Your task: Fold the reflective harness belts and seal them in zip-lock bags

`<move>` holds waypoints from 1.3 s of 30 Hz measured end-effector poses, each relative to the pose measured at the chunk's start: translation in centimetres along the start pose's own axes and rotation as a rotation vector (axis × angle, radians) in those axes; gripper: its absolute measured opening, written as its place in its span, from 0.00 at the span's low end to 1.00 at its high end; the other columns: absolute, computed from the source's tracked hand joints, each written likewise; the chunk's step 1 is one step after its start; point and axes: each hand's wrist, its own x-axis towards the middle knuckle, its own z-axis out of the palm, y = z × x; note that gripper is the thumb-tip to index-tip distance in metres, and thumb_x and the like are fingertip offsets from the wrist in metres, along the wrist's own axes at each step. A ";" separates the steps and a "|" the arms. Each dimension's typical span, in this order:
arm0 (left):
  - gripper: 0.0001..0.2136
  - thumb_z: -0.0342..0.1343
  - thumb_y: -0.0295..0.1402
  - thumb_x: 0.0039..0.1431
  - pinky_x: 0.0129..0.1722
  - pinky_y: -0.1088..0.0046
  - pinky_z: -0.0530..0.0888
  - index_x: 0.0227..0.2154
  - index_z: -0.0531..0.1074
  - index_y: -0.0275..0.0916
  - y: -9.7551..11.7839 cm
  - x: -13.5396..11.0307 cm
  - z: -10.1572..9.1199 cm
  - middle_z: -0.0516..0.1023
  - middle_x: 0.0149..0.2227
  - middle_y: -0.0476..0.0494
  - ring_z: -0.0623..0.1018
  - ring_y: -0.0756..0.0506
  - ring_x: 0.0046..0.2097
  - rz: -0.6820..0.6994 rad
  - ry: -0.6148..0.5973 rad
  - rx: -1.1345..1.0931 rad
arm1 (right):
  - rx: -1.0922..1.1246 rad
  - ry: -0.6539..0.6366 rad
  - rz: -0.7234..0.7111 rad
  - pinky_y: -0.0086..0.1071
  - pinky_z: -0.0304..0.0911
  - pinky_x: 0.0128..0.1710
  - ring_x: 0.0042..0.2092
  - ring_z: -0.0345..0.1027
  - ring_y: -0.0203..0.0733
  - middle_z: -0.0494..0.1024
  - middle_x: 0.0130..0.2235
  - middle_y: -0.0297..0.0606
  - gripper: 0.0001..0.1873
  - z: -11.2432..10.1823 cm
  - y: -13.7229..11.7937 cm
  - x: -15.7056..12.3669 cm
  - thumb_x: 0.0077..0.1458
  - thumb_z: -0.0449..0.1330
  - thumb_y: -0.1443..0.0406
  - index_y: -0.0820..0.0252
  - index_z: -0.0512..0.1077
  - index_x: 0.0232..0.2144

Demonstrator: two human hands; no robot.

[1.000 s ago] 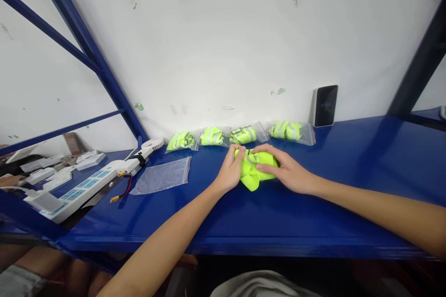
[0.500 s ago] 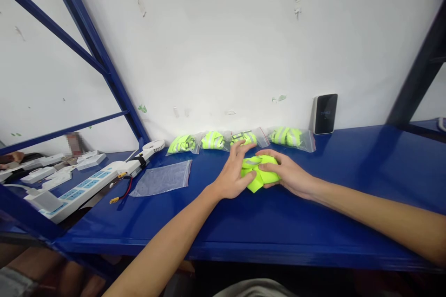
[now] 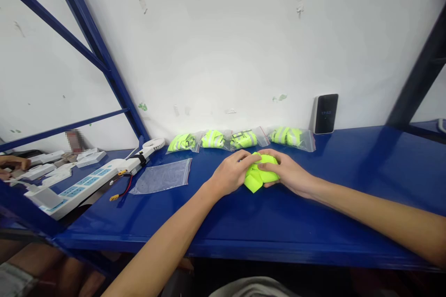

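A bunched neon-yellow vest (image 3: 260,174) lies on the blue shelf (image 3: 265,216), squeezed between both my hands. My left hand (image 3: 232,174) presses its left side with curled fingers. On the vest's right side my right hand (image 3: 290,174) cups it, fingers wrapped over the top. An empty clear zip bag (image 3: 162,176) lies flat to the left. Behind my hands, several bagged neon vests (image 3: 240,139) sit in a row against the white wall.
A black-and-white device (image 3: 325,113) leans on the wall at the right. White power strips (image 3: 87,185), a small fan (image 3: 153,144) and a red-wired connector (image 3: 120,192) lie at the left. Another person's hand (image 3: 12,164) shows at the far left edge. Blue rack struts cross the left side.
My left hand opened wide half a second ago and has now closed back onto the vest's left side. The vest is bunched tighter. My right hand has stayed on it.
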 end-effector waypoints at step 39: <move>0.15 0.59 0.45 0.55 0.24 0.78 0.61 0.28 0.68 0.36 0.9 1.8 -0.1 0.67 0.21 0.52 0.65 0.53 0.23 -0.843 0.250 -1.113 | -0.543 -0.130 -0.396 0.37 0.66 0.44 0.42 0.69 0.45 0.73 0.46 0.36 0.21 -1.0 0.6 0.6 0.55 0.61 0.56 0.55 0.65 0.49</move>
